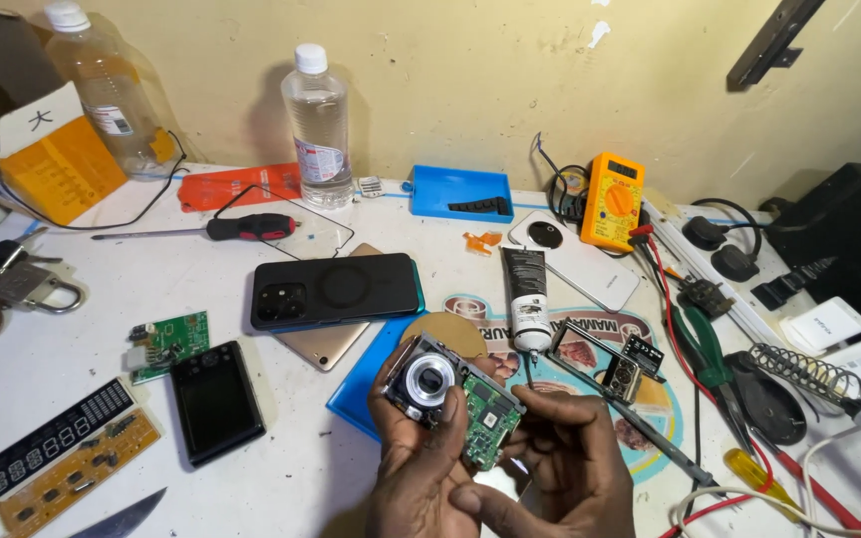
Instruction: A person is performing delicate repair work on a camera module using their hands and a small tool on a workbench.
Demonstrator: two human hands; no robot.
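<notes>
A: What are the hands on?
B: The left hand is closed round a stripped camera, fingers under and behind it, thumb at the lens side. The right hand is curled shut on a thin screwdriver, whose tip rises just above the knuckles

A: So which step is this, by your reading?
B: Taking the camera apart, I'd judge. The shell is off, and a green board stands bare on the side toward the right hand. The next move probably calls for a steady left grip and the driver tip set squarely in a small screw; I cannot see which one

A: Which way does the camera point?
B: Its lens faces up and toward the wearer. The long axis runs from upper left down to lower right, tilted, with the board end lowest

A: And beyond the hands?
B: Just past the right hand lies a black tube, and right of that a second camera shell. Past the left hand is a black phone on other handsets. Well to the left sit a small screen and a display board. Farthest, by the wall, a blue tray, a yellow meter and a bottle
</notes>
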